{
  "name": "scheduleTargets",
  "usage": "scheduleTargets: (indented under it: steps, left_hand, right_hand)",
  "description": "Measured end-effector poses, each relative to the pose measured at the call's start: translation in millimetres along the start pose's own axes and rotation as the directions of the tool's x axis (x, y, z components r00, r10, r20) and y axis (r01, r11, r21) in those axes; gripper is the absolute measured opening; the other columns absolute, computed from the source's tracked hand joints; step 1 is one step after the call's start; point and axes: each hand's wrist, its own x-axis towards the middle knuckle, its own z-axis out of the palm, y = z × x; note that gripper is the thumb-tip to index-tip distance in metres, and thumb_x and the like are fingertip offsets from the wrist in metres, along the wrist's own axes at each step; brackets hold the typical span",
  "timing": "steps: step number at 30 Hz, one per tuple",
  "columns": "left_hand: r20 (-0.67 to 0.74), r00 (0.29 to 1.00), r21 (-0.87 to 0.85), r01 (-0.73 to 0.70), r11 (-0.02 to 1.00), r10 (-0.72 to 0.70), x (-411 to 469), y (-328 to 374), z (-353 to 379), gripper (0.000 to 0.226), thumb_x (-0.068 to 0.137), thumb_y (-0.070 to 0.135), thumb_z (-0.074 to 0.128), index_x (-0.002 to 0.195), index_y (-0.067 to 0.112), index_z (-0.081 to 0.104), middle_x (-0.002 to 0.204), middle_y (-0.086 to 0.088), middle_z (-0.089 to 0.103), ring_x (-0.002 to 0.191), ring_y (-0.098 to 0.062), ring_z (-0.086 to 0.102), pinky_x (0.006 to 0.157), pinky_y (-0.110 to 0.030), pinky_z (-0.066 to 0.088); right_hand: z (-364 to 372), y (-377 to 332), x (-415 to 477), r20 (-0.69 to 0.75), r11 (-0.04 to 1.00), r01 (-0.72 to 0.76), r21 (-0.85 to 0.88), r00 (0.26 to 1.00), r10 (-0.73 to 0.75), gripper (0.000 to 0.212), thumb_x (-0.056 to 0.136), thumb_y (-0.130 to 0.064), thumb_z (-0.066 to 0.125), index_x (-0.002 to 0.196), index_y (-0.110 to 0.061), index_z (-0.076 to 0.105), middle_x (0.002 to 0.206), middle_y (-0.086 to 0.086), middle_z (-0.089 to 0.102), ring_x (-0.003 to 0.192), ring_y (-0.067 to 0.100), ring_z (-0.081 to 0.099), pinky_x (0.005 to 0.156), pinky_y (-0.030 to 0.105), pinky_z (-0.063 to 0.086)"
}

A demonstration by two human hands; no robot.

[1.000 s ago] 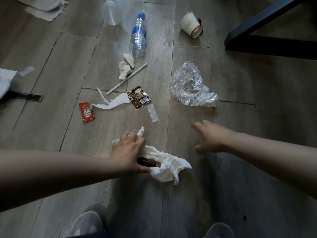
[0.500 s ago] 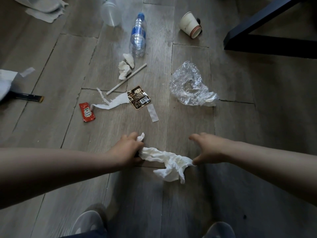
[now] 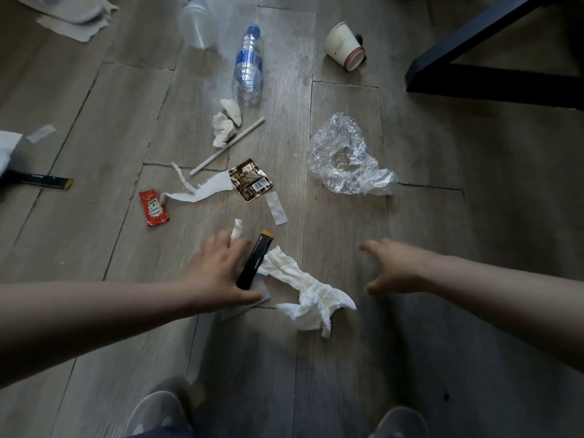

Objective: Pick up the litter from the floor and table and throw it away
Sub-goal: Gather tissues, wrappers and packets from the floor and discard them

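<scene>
The left hand [image 3: 218, 273] had uncurled, gripping nothing, baring a black sachet [image 3: 254, 263] at its three o'clock; the right hand [image 3: 392, 267] hovered spread, empty. Cleanup seemed barely begun.

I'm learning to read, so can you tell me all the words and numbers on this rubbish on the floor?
No text here can be read.
The red sachet: a label with a picture, print too small.
The brown wrapper: a barcode, print blurred.
The blue label on the bottle: blurred.
The black stick packet: pale print, too small.
The paper cup: stripes only, no words visible.
</scene>
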Motion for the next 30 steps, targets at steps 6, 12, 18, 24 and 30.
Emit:
scheduleTargets:
  steps: [6,12,18,24,30]
  left_hand:
    - [0.032,0.999,0.155,-0.002,0.988,-0.003,-4.6,-7.2,10.2,0.087,0.061,0.061,0.074,0.128,0.023,0.034,0.128,-0.004,0.029,0.113,-0.022,0.033,0.094,-0.036,0.042]
    - [0.020,0.995,0.060,-0.096,0.994,0.095,2.1,-9.2,9.1,0.105,0.066,0.048,0.079,0.147,0.027,0.015,0.137,-0.004,0.022,0.122,-0.025,0.033,0.100,-0.035,0.040]
    - [0.113,0.972,0.138,-0.219,0.966,0.204,4.0,-5.3,15.2,0.089,0.080,0.041,0.067,0.150,0.035,0.012,0.140,-0.007,0.020,0.124,-0.028,0.029,0.100,-0.035,0.039]
    - [0.098,0.993,-0.053,-0.054,0.997,0.059,11.7,19.1,18.7,0.074,0.083,0.048,0.059,0.146,0.030,0.027,0.136,-0.008,0.026,0.127,-0.030,0.032,0.105,-0.036,0.035]
    - [0.072,0.987,-0.205,0.153,0.967,-0.141,18.6,46.9,11.0,0.083,0.059,0.086,0.053,0.121,0.031,0.046,0.127,-0.005,0.031,0.120,-0.028,0.037,0.101,-0.040,0.039]
  right_hand:
    - [-0.9,-4.3,6.0,0.006,1.000,0.008,-0.014,1.000,-0.008,0.081,0.078,-0.039,0.073,0.144,-0.016,0.032,0.137,0.010,0.045,0.122,0.025,0.049,0.094,0.033,0.045]
    - [0.6,-3.1,10.8,0.020,1.000,0.004,-0.025,1.000,-0.003,0.083,0.078,-0.040,0.072,0.146,-0.018,0.029,0.137,0.010,0.045,0.124,0.025,0.048,0.096,0.032,0.044]
    - [4.0,-2.3,14.9,0.026,0.999,0.011,-0.030,1.000,-0.010,0.080,0.077,-0.040,0.073,0.143,-0.017,0.032,0.133,0.010,0.046,0.120,0.026,0.050,0.095,0.035,0.047]
    - [6.8,-0.8,16.2,0.027,1.000,0.007,-0.029,1.000,-0.006,0.082,0.076,-0.040,0.073,0.143,-0.018,0.032,0.134,0.010,0.046,0.120,0.027,0.050,0.094,0.036,0.047]
    - [8.6,3.8,14.9,0.019,1.000,-0.003,-0.030,1.000,0.004,0.084,0.075,-0.041,0.074,0.144,-0.019,0.031,0.133,0.009,0.047,0.118,0.026,0.052,0.091,0.034,0.048]
